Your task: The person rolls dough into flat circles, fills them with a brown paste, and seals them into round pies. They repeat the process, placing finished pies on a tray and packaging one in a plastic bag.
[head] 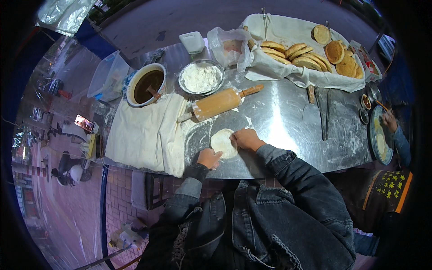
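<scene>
A round, flat disc of pale dough (223, 141) lies at the front edge of the floury steel table. My left hand (208, 158) holds its lower left rim with thumb and fingers. At the opposite, upper right rim, my right hand (248, 138) pinches the dough with curled fingers. Just beyond the disc rests a wooden rolling pin (217, 104), dusted with flour. A bowl of white flour (201, 77) stands behind the pin. To the left, a folded cream cloth (145, 135) hangs slightly over the table edge.
A tub of brown paste (147, 84) touches the cloth. Baked flatbreads (307, 55) fill a cloth-lined basket (270, 72) at the back right. Tongs (324, 114) and a scraper (311, 111) lie on the right. Another person's hand (389, 120) is over a round pan (375, 135) there.
</scene>
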